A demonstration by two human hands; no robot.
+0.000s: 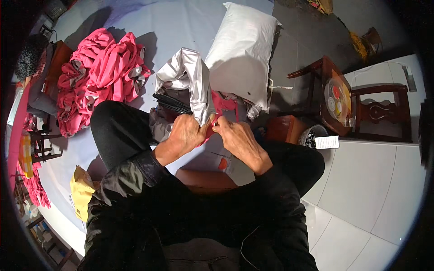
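Between my knees a piece of silver-coated fabric (201, 86) rises in an open, crumpled loop. Its pink side (224, 105) shows beside my right hand. My left hand (178, 137) is closed, pinching the fabric's lower edge. Close against it, my right hand (242, 142) is closed too, with thumb and forefinger on the pink part. Whether anything small lies between the fingertips is hidden. Folded black strips (172, 104) lie within the silver loop, left of the fabric's upright fold.
A heap of pink fabric (106, 67) lies at the far left. Beyond my hands rests a stuffed white sack (244, 49). To the right stand wooden chairs (382, 108) and a patterned bin (309, 135) with a white card-like object (327, 142). A yellow bag (82, 192) sits near my left elbow.
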